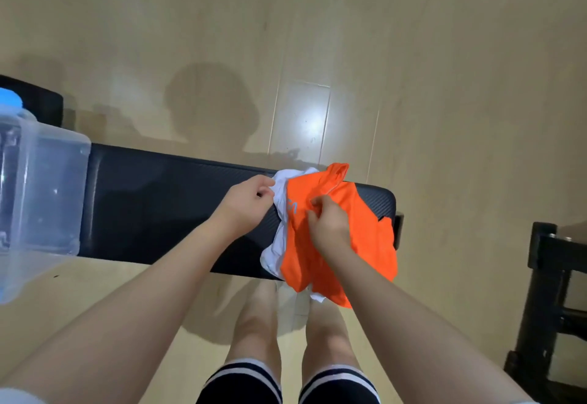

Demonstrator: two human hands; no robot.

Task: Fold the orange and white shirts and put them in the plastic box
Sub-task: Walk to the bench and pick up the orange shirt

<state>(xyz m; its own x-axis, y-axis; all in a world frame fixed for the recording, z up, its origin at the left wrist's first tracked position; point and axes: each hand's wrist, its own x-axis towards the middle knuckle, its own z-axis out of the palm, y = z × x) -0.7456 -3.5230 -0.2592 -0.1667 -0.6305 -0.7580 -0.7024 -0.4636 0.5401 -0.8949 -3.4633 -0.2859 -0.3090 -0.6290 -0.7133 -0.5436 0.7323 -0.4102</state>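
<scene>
Reaching forward, left hand (251, 202) pinches the white shirt (279, 210), right hand (328, 224) grips the orange shirt (359, 238).

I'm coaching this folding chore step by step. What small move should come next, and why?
Probably lift the orange shirt off the white shirt and spread it flat on the bench. Both lie bunched together, unfolded, with the right hand pinching orange cloth and the left hand at the white.
</scene>
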